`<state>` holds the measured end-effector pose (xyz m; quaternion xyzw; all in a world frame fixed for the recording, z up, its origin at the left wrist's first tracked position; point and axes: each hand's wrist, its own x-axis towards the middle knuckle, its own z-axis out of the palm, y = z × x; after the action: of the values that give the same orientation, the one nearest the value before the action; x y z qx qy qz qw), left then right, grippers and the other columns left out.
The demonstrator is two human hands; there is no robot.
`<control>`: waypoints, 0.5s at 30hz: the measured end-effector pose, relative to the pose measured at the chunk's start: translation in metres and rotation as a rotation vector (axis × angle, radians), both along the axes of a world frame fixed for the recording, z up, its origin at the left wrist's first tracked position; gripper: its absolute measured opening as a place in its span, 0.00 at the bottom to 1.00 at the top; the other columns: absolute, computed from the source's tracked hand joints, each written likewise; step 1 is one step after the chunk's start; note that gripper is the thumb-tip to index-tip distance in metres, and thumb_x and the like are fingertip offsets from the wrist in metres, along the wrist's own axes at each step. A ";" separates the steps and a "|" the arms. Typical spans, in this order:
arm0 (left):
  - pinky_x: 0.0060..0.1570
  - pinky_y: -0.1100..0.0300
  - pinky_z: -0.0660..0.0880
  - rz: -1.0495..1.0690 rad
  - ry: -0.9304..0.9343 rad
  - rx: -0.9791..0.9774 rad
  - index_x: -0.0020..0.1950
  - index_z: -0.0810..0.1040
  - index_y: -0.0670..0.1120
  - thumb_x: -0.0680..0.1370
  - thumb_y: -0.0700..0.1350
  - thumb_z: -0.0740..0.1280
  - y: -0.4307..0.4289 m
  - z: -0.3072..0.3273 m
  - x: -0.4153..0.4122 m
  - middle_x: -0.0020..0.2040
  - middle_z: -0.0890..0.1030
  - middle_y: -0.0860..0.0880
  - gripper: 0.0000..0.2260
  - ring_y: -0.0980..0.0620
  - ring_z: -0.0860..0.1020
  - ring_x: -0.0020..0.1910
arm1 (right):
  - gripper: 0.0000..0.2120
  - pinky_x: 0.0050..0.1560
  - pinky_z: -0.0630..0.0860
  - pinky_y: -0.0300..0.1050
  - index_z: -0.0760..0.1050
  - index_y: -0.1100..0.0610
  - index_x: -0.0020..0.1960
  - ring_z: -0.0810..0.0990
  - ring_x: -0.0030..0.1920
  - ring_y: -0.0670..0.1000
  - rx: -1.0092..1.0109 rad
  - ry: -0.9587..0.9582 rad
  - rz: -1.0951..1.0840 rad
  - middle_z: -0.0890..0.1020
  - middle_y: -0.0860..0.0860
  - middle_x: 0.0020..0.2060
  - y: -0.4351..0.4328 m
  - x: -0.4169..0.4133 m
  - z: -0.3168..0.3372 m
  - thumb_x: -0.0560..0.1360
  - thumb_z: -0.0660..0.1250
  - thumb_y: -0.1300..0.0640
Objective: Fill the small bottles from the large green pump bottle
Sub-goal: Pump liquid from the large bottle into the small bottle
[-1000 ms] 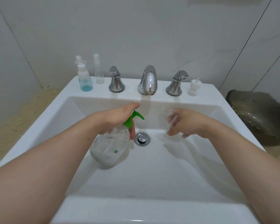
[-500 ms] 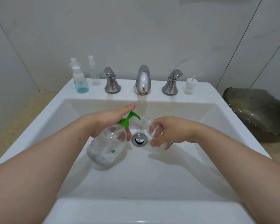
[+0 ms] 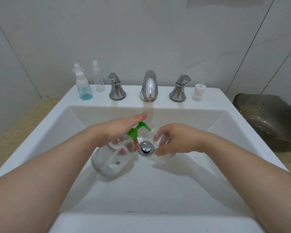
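At frame centre, over the sink (image 3: pixel 158 190), likely to catch spills, the left hand (image 3: pixel 114 130) grips the tilted pump bottle (image 3: pixel 111 158), forefinger above its green head. The right hand (image 3: pixel 176 140) clasps a small clear bottle (image 3: pixel 155 137) beside the spout.

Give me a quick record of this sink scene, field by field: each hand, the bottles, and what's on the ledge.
left hand: grips the pump bottle at its neck, tilted over the sink
right hand: holds the small clear bottle at the green nozzle
ledge, left: blue spray bottle, clear spray bottle
ledge, right: white pump cap
faucet: no water seen
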<state>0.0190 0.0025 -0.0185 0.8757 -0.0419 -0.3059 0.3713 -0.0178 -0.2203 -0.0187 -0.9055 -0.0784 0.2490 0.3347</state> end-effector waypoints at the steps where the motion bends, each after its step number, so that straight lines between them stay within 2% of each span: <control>1: 0.55 0.52 0.75 -0.002 -0.041 -0.022 0.38 0.87 0.40 0.75 0.77 0.50 -0.001 -0.001 0.000 0.39 0.86 0.43 0.44 0.44 0.80 0.42 | 0.20 0.38 0.76 0.37 0.78 0.49 0.59 0.83 0.35 0.45 -0.001 -0.022 -0.006 0.85 0.46 0.48 0.001 0.000 0.000 0.71 0.80 0.48; 3: 0.48 0.55 0.74 0.029 -0.115 -0.079 0.38 0.87 0.40 0.77 0.75 0.51 -0.002 -0.003 0.000 0.37 0.85 0.42 0.43 0.45 0.78 0.39 | 0.20 0.37 0.75 0.36 0.78 0.49 0.60 0.83 0.37 0.45 0.012 -0.061 -0.036 0.86 0.45 0.47 0.000 0.002 0.001 0.71 0.80 0.49; 5: 0.43 0.56 0.71 0.070 -0.177 -0.132 0.39 0.87 0.40 0.78 0.73 0.51 -0.002 -0.005 0.003 0.39 0.86 0.40 0.41 0.47 0.77 0.37 | 0.21 0.34 0.73 0.35 0.77 0.49 0.60 0.85 0.44 0.48 0.035 -0.073 -0.070 0.85 0.45 0.48 -0.002 0.002 0.001 0.70 0.81 0.51; 8: 0.44 0.56 0.71 0.089 -0.175 -0.176 0.40 0.87 0.39 0.79 0.72 0.52 0.000 -0.007 0.006 0.39 0.86 0.40 0.40 0.48 0.78 0.36 | 0.25 0.34 0.73 0.36 0.76 0.48 0.62 0.85 0.52 0.52 0.060 -0.049 -0.096 0.82 0.46 0.51 -0.001 0.003 0.001 0.69 0.81 0.58; 10: 0.48 0.55 0.73 0.063 -0.154 -0.166 0.41 0.87 0.38 0.79 0.73 0.50 0.001 -0.006 0.007 0.38 0.86 0.41 0.42 0.48 0.78 0.38 | 0.26 0.35 0.74 0.36 0.76 0.49 0.63 0.84 0.53 0.54 0.075 -0.038 -0.114 0.82 0.47 0.51 -0.001 0.003 -0.001 0.69 0.80 0.62; 12: 0.47 0.55 0.72 0.042 -0.155 -0.161 0.41 0.87 0.39 0.78 0.74 0.47 0.002 -0.005 0.007 0.36 0.84 0.42 0.44 0.49 0.76 0.35 | 0.24 0.36 0.75 0.35 0.77 0.52 0.61 0.84 0.52 0.55 0.110 -0.023 -0.154 0.83 0.49 0.52 -0.002 0.004 -0.002 0.69 0.80 0.65; 15: 0.46 0.56 0.71 0.043 -0.164 -0.155 0.41 0.87 0.39 0.78 0.74 0.46 0.002 -0.005 0.006 0.34 0.84 0.44 0.45 0.49 0.75 0.36 | 0.22 0.44 0.82 0.43 0.78 0.59 0.59 0.85 0.48 0.57 0.309 0.068 -0.281 0.83 0.57 0.54 -0.006 0.006 0.000 0.69 0.76 0.73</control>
<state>0.0249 0.0044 -0.0236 0.8670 -0.0768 -0.2212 0.4398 -0.0123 -0.2264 -0.0183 -0.8363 0.0229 0.2154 0.5036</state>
